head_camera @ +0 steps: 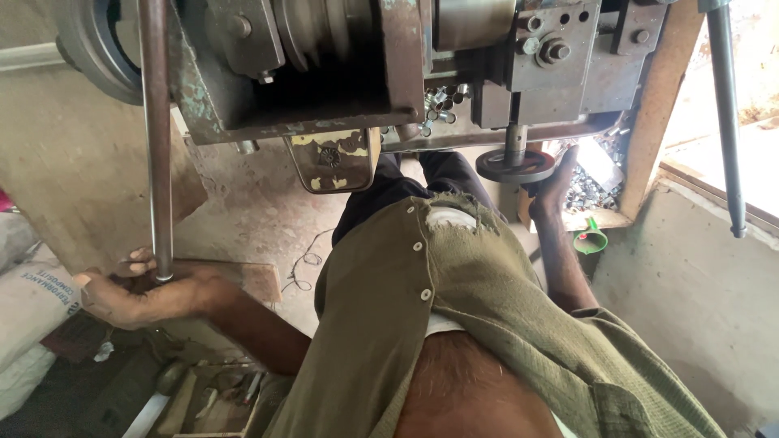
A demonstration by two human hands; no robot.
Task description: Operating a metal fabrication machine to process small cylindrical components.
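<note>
My left hand (138, 290) is closed around the lower end of a long steel rod (156, 138) that runs straight up past the machine's left side. My right hand (555, 185) reaches forward and holds the rim of a small black handwheel (514, 166) hanging under a heavy, worn metal machine (341, 73). My olive button shirt (454, 308) fills the lower middle of the view.
A large pulley (89, 49) sits at the machine's top left. Small metal pieces (442, 101) lie inside it, and scrap (591, 182) is piled beyond the wheel. A green funnel (591, 240), a second rod (725, 122), a white sack (32, 308) and floor tools (211, 397) surround me.
</note>
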